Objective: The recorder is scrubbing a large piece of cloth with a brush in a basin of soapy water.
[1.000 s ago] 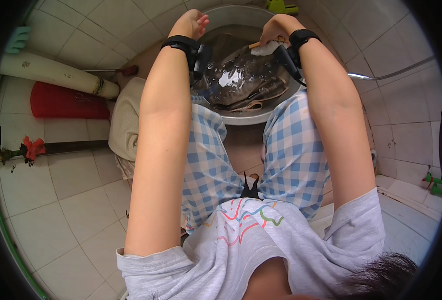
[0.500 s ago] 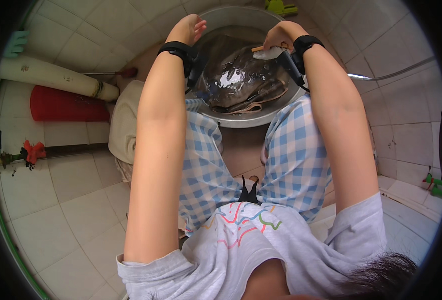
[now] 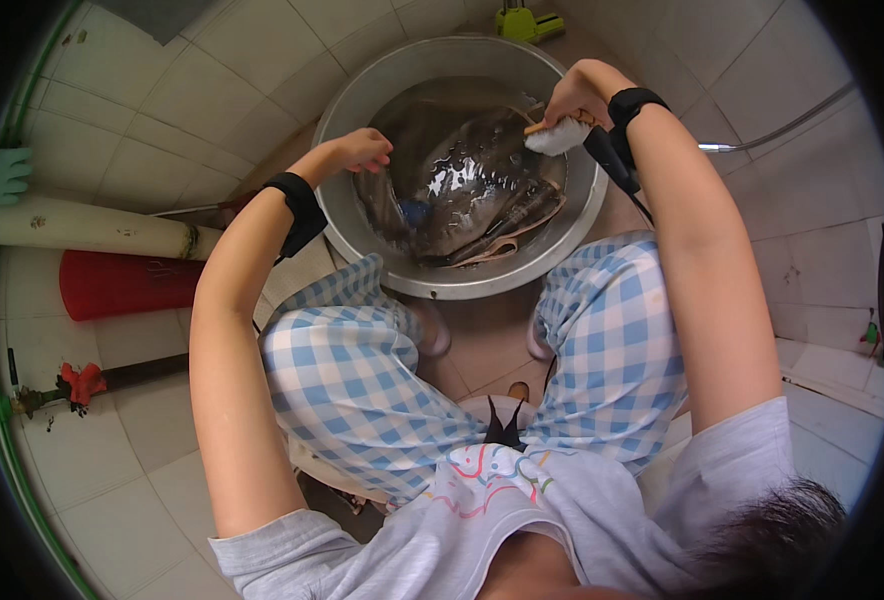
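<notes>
A large round metal basin [image 3: 432, 291] stands in front of my knees with water in it. In the water lies a dark, soaked, bag-like item [image 3: 462, 190]; a strap with a pale edge loops at its near side. My right hand [image 3: 580, 92] grips a scrub brush [image 3: 559, 136] with a wooden back and white bristles, over the basin's right side and above the item. At the basin's left side my left hand [image 3: 364, 150] hovers with its fingers curled together; whether the item's edge is between them is hidden.
To the left are a red bucket-like container [image 3: 127, 285], a pale pipe [image 3: 92, 228], a green glove [image 3: 7, 176] and a valve with a red handle [image 3: 82, 385]. A metal hose [image 3: 782, 138] runs along the right wall. A yellow-green tool [image 3: 527, 24] stands behind the basin.
My left hand has come nearer and lower from the basin's far left rim. The brush has shifted slightly right in my right hand. The view has tilted, showing more of the basin.
</notes>
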Motion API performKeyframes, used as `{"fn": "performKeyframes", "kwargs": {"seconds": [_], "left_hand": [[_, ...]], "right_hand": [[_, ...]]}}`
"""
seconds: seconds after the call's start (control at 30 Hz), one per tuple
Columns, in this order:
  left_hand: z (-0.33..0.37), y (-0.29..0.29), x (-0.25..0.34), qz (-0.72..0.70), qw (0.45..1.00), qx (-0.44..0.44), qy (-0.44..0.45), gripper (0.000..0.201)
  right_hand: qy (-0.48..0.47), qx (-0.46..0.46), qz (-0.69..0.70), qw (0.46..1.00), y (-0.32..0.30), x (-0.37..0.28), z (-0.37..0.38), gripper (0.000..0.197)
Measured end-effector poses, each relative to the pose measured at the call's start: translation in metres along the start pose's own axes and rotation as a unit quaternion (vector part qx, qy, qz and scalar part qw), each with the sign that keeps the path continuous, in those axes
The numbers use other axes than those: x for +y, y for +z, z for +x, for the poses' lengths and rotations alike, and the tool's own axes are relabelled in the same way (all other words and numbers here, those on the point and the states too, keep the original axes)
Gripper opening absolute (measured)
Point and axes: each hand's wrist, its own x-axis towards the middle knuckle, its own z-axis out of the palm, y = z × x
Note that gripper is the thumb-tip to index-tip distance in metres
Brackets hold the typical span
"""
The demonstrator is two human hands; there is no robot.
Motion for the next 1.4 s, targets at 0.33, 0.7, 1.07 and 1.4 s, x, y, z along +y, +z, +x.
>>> {"fn": "performKeyframes", "kwargs": {"seconds": [0.33,0.7,1.07,1.4], "left_hand": [[0.045,0.113,-0.053,0.171,0.934,-0.313,0.031,0.038],[0.085,0.119,-0.105,0.087,0.975,-0.206,0.009,0.041],[0.104,0.189,-0.079,0.036,0.995,-0.024,-0.092,0.108],[0.102,0.206,-0.078,-0.103,0.991,-0.019,-0.080,0.051]], "right_hand": [[-0.300,0.122,-0.030,0.946,0.057,-0.015,0.110,0.055],[-0.377,0.238,-0.010,0.895,0.171,-0.043,0.170,0.063],[-0.297,0.300,-0.025,0.906,0.202,-0.071,0.192,0.081],[-0.199,0.440,0.066,0.873,0.221,-0.088,0.207,0.070]]}}
